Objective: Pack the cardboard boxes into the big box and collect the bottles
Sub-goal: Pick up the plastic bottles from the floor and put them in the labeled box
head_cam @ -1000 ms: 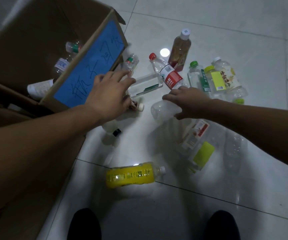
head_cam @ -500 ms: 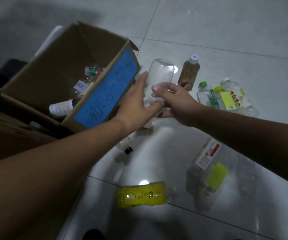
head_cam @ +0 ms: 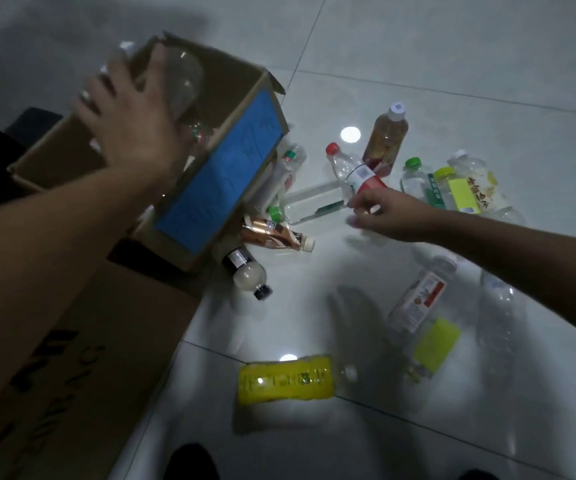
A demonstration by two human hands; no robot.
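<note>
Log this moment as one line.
left hand: holding clear bottle over box | right hand: reaching at red-label bottle | floor: bottles remain

Clear bottle (head_cam: 182, 84) over open box (head_cam: 245, 109)

The floor (head_cam: 453, 57) was pale glossy tile with thin dark grout lines, and two round glares of light (head_cam: 350, 135) sat on it. At the bottom edge were two dark shoe tips (head_cam: 193, 460) (the right one barely showing).
</note>
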